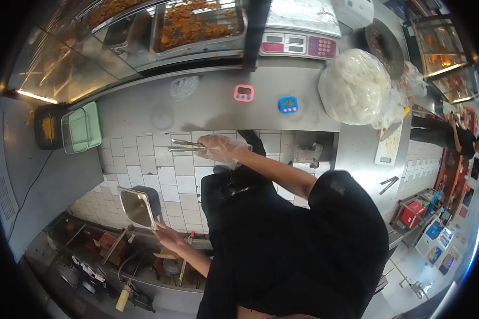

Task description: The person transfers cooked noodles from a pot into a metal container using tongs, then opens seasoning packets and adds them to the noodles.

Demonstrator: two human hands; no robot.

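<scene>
My left hand [168, 235] grips the rim of a deep rectangular steel pan [153, 199], which is tilted over the tiled floor at the lower left. The pan's inside looks bare. A clear plastic glove covers my right hand [218, 148], whose fingers are closed round metal tongs [185, 145]. The tongs point left, away from the pan, in front of the steel counter's edge. On that counter [207, 117], a pink timer [244, 93] and a blue timer [288, 105] lie beyond my right hand.
A large plastic bag of white stuff [354, 87] sits beside a scale [298, 45]. A knife [393, 129] rests on a white cutting board [387, 146]. Food trays [199, 26] stand behind glass, and a green basket [85, 127] is at left. Another person [463, 135] stands far right.
</scene>
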